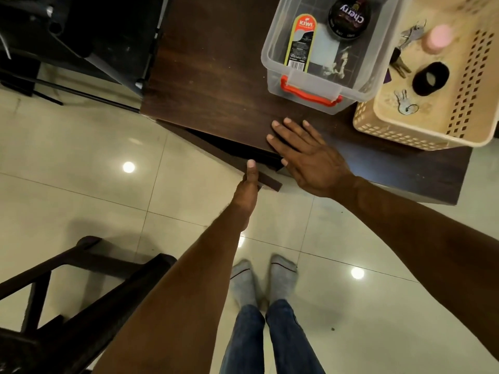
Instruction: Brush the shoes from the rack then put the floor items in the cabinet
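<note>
The cabinet (243,85) door is being handled by flat, separate hands (left (247,188), right (305,155)); no shoes are seen.

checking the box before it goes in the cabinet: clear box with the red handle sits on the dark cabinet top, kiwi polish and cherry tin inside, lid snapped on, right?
Not quite. The head view shows the clear box without a lid: it is open-topped. The rest holds: red handle, on the dark cabinet top, with the Kiwi polish and Cherry tin inside.
</note>
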